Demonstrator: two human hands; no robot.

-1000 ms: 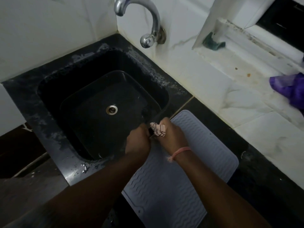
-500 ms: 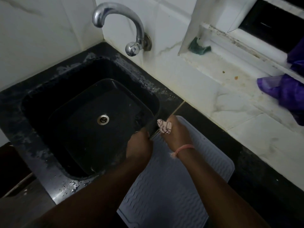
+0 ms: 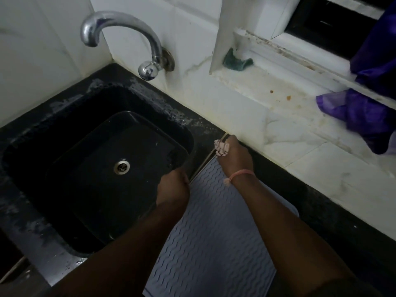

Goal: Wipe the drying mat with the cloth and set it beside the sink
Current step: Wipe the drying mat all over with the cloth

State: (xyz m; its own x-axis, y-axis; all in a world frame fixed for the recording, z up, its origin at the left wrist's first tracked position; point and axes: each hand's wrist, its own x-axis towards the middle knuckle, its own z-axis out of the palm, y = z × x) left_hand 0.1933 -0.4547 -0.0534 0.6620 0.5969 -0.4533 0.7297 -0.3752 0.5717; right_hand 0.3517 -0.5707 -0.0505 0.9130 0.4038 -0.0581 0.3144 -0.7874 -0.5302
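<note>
Drying mat, grey silicone with raised wavy ribs, lies flat on the black stone counter just right of the black rectangular sink, its long left edge running along the sink's rim. Right hand sits at the mat's far corner, close to the white marble backsplash, fingers curled around a bunched white cloth with dark print; the cloth pokes out at the fingertips, and a pink thread band circles that wrist. Left hand is at the mat's left edge beside the sink rim, fingers curled down over the edge; whether it truly pinches the mat cannot be told in this dim light. Chrome curved tap projects from the wall above the sink. Green scrub pad rests on the stained white window ledge; purple fabric lies further right on the same ledge.
</note>
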